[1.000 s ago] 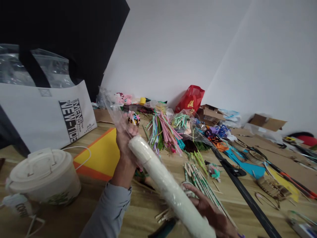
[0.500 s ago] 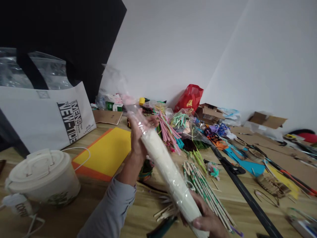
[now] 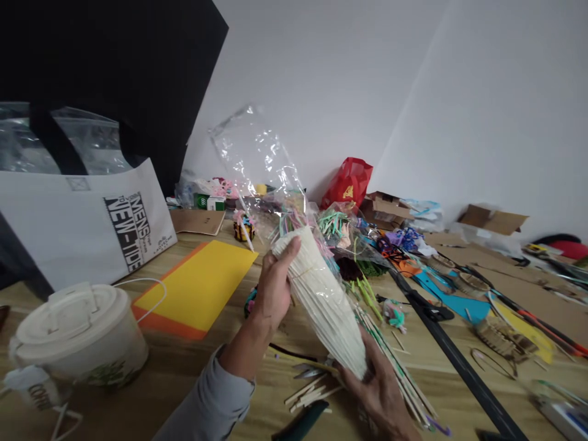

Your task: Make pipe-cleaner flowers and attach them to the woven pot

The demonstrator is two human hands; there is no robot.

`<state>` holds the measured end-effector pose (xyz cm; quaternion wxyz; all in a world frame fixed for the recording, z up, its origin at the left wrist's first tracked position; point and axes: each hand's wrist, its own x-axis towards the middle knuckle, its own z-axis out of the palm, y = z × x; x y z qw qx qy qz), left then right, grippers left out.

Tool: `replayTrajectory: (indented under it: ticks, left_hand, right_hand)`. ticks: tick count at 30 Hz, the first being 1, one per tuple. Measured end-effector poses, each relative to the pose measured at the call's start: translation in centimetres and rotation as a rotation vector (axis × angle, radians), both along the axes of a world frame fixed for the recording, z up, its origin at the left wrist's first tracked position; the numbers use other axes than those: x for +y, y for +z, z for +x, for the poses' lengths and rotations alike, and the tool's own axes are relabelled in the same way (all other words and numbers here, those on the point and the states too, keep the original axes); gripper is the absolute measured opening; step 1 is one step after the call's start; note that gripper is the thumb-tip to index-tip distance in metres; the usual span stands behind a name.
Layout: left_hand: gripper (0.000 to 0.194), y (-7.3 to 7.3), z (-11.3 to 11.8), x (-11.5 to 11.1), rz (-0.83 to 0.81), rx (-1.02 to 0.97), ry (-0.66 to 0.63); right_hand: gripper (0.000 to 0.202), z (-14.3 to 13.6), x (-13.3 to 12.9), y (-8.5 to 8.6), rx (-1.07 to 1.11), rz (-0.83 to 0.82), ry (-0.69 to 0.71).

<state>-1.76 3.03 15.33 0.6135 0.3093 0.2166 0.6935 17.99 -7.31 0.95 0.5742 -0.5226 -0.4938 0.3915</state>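
Note:
A white pleated bundle (image 3: 321,300), with a thin band around its upper part, slants across the middle of the view. It sits in a clear plastic bag (image 3: 261,162), whose loose end stands up above it. My left hand (image 3: 275,285) is closed around the upper end, thumb on top. At the lower end, my right hand (image 3: 379,392) grips the bundle from the right and below. Under it on the table lie scissors (image 3: 309,370), short wooden sticks (image 3: 315,393) and a dark green handle (image 3: 301,422). Long green-and-white sticks (image 3: 408,383) lie partly behind my right hand.
Yellow sheet (image 3: 202,285) on orange sheet lies left, beside a white lidded pot (image 3: 80,334). A large white bag (image 3: 87,220) stands behind. Bundled colourful strips (image 3: 335,226), a red bag (image 3: 348,184) and a cardboard box (image 3: 388,211) line the back. A black bar (image 3: 454,355) runs along the right.
The bundle has turned to show its pleats and sits lower. My left hand has moved down from the plastic onto the bundle's top. The bag's loose end has spread open.

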Motion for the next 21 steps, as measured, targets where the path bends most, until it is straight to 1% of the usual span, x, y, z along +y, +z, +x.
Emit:
replayTrajectory:
  ticks: [3, 4, 7, 9, 11, 14, 17, 19, 21]
  left_hand:
    - [0.035, 0.4, -0.6, 0.3, 0.058, -0.016, 0.006]
    - [0.032, 0.5, -0.9, 0.4, 0.075, -0.022, 0.027]
    - [0.024, 0.9, -2.0, 1.1, 0.075, -0.059, 0.113]
    - [0.024, 1.3, -3.0, 1.7, 0.104, -0.065, 0.136]
    - [0.023, 1.7, -4.1, 2.2, 0.192, -0.097, 0.225]
    - [0.021, 2.3, -5.8, 2.9, 0.338, -0.141, 0.429]
    - [0.031, 2.5, -7.1, 3.1, 0.429, -0.183, 0.571]
    - [0.038, 2.4, -7.6, 3.3, 0.446, -0.181, 0.638]
    - [0.041, 2.1, -7.8, 3.4, 0.4, -0.161, 0.639]
  right_hand:
    - [0.059, 0.1, -0.1, 0.2, -0.401, 0.113, -0.042]
    - [0.058, 0.2, -0.1, 0.3, -0.482, 0.138, -0.041]
    - [0.057, 0.3, -0.1, 0.3, -0.613, 0.192, -0.033]
    - [0.061, 0.4, 0.0, 0.1, -0.644, 0.201, -0.049]
    - [0.061, 0.5, 0.2, -0.1, -0.628, 0.176, -0.091]
    - [0.053, 0.6, 0.5, -0.1, -0.531, 0.096, -0.171]
    - [0.049, 0.9, 0.7, 0.4, -0.411, 0.004, -0.268]
    - [0.052, 1.1, 0.8, 1.0, -0.318, -0.063, -0.308]
    - [0.054, 1.3, 0.8, 1.5, -0.218, -0.134, -0.314]
